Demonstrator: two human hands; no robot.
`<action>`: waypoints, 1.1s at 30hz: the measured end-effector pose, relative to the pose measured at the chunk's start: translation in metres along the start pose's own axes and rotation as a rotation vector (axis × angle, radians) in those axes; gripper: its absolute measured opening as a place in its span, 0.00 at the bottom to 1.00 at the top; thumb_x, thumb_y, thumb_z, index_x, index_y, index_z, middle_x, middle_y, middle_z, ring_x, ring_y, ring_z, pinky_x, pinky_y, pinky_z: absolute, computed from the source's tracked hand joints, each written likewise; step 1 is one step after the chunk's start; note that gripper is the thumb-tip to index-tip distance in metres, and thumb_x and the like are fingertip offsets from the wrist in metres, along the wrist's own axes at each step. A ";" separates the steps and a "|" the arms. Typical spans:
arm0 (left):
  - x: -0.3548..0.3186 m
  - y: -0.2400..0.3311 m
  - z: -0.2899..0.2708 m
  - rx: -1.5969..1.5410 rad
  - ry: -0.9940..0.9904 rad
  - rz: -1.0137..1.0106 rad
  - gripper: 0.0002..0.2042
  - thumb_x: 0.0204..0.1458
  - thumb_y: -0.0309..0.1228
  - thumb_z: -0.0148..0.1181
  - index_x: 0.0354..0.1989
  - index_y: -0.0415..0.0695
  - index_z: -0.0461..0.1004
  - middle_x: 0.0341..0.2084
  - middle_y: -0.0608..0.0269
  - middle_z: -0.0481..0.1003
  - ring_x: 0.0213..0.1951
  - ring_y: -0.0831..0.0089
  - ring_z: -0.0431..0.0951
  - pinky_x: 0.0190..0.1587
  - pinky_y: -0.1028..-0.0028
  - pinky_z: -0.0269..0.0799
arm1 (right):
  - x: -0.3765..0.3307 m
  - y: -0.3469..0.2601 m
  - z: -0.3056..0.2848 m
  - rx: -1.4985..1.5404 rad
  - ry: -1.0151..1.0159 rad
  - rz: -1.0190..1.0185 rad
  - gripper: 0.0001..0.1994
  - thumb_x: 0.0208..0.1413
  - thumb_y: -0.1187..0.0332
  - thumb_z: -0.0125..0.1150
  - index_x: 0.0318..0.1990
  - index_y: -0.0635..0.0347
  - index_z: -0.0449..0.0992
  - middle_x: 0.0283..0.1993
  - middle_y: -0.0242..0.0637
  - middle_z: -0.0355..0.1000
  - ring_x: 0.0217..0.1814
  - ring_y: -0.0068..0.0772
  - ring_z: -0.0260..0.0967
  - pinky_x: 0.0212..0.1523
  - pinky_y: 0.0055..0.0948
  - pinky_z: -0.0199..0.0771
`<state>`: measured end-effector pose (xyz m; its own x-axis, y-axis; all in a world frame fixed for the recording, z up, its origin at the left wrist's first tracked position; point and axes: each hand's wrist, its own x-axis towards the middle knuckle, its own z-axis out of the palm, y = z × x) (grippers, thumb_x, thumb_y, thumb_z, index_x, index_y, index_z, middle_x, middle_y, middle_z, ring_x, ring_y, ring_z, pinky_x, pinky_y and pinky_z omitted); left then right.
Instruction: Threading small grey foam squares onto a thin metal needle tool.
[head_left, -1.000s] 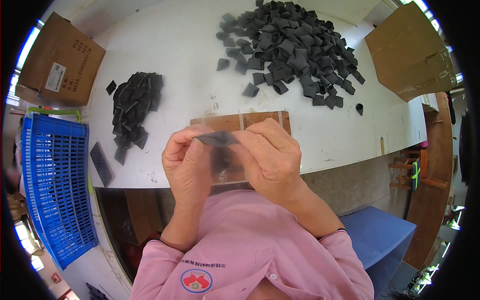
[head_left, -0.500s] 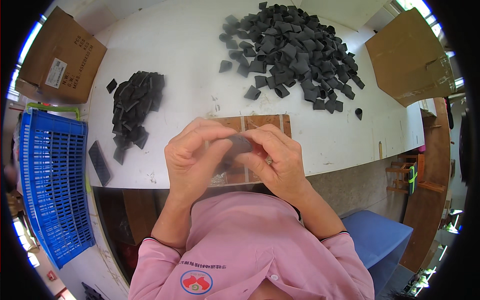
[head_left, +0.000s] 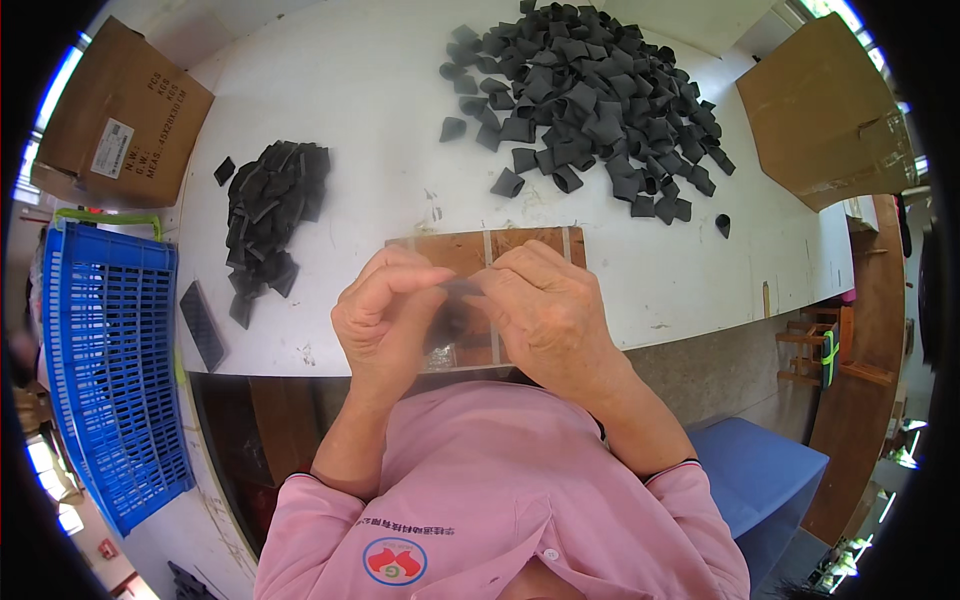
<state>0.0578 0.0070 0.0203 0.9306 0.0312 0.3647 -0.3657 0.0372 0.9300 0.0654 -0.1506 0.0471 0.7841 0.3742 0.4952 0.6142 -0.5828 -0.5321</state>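
Note:
Over a brown board (head_left: 452,246) with pale strips, my left hand (head_left: 380,312) and my right hand (head_left: 552,312) meet in front of my chest. Both pinch a small dark grey piece (head_left: 461,287) of soft-looking material between thumbs and fingers. Most of the piece is hidden by the fingers, and its lower part is blurred. A large heap of dark grey loop-shaped pieces (head_left: 590,110) lies beyond my right hand. Left of my left hand is a smaller pile of flat dark pieces (head_left: 275,205).
The white table (head_left: 380,130) carries a flat dark rectangular object (head_left: 201,325) near its left front edge. Cardboard boxes stand at the back left (head_left: 125,110) and back right (head_left: 825,115). A blue plastic crate (head_left: 115,370) is at the left; a blue box-shaped object (head_left: 755,470) stands at the lower right.
My right fingers have curled inward and shifted over the dark grey piece, covering more of it. My left hand stays nearly in place, still pinching.

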 end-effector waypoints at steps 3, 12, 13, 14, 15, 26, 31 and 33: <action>0.000 -0.002 0.002 -0.008 0.004 0.006 0.08 0.40 0.13 0.52 0.28 0.37 0.74 0.23 0.65 0.70 0.28 0.80 0.67 0.32 0.84 0.61 | -0.005 -0.003 0.004 -0.095 0.038 -0.038 0.06 0.35 0.77 0.61 0.24 0.63 0.70 0.23 0.35 0.64 0.24 0.32 0.62 0.19 0.27 0.62; 0.001 -0.006 0.002 -0.070 -0.011 0.027 0.04 0.44 0.16 0.55 0.29 0.36 0.73 0.25 0.64 0.70 0.29 0.79 0.67 0.32 0.83 0.61 | -0.003 0.004 0.012 -0.073 0.118 -0.077 0.08 0.34 0.76 0.61 0.25 0.64 0.69 0.22 0.35 0.63 0.22 0.32 0.61 0.18 0.26 0.61; 0.000 -0.005 0.003 -0.034 -0.029 0.040 0.04 0.45 0.17 0.55 0.29 0.36 0.73 0.26 0.64 0.70 0.29 0.80 0.67 0.32 0.83 0.61 | -0.005 0.004 0.013 -0.072 0.116 -0.074 0.08 0.34 0.76 0.61 0.25 0.64 0.69 0.22 0.35 0.63 0.22 0.32 0.61 0.18 0.26 0.61; 0.000 -0.005 0.003 -0.032 -0.029 0.041 0.04 0.45 0.17 0.55 0.29 0.36 0.73 0.26 0.64 0.70 0.29 0.80 0.67 0.32 0.83 0.61 | -0.005 0.005 0.015 -0.080 0.127 -0.072 0.08 0.34 0.76 0.61 0.24 0.64 0.69 0.22 0.35 0.63 0.21 0.33 0.61 0.18 0.26 0.60; -0.001 -0.007 0.004 0.022 -0.022 0.055 0.04 0.45 0.17 0.55 0.30 0.36 0.73 0.26 0.64 0.70 0.29 0.79 0.68 0.32 0.83 0.62 | -0.004 0.005 0.016 -0.089 0.140 -0.071 0.08 0.34 0.76 0.61 0.24 0.64 0.69 0.21 0.36 0.63 0.21 0.35 0.61 0.18 0.27 0.60; -0.062 -0.036 -0.031 0.889 -0.366 -0.025 0.22 0.29 0.18 0.51 0.41 0.39 0.65 0.43 0.49 0.64 0.43 0.52 0.66 0.44 0.66 0.64 | -0.020 0.032 -0.001 0.598 0.175 0.693 0.12 0.55 0.65 0.50 0.33 0.67 0.72 0.21 0.31 0.67 0.22 0.17 0.62 0.23 0.18 0.62; -0.071 -0.055 -0.054 1.011 -0.529 0.058 0.20 0.31 0.17 0.53 0.40 0.39 0.66 0.44 0.49 0.63 0.45 0.52 0.65 0.44 0.62 0.64 | -0.075 0.021 0.030 0.687 -0.119 0.819 0.12 0.55 0.65 0.49 0.34 0.68 0.71 0.20 0.36 0.67 0.24 0.21 0.64 0.26 0.21 0.64; -0.069 -0.063 -0.060 1.004 -0.551 0.133 0.16 0.33 0.17 0.55 0.36 0.38 0.69 0.40 0.51 0.66 0.41 0.55 0.68 0.42 0.63 0.65 | -0.082 0.021 0.037 0.689 -0.174 0.850 0.12 0.54 0.65 0.50 0.33 0.68 0.71 0.21 0.38 0.68 0.24 0.24 0.65 0.25 0.23 0.64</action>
<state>0.0157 0.0628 -0.0664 0.8564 -0.4745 0.2036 -0.5147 -0.7528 0.4104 0.0178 -0.1667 -0.0303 0.9426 0.1701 -0.2874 -0.2544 -0.1915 -0.9479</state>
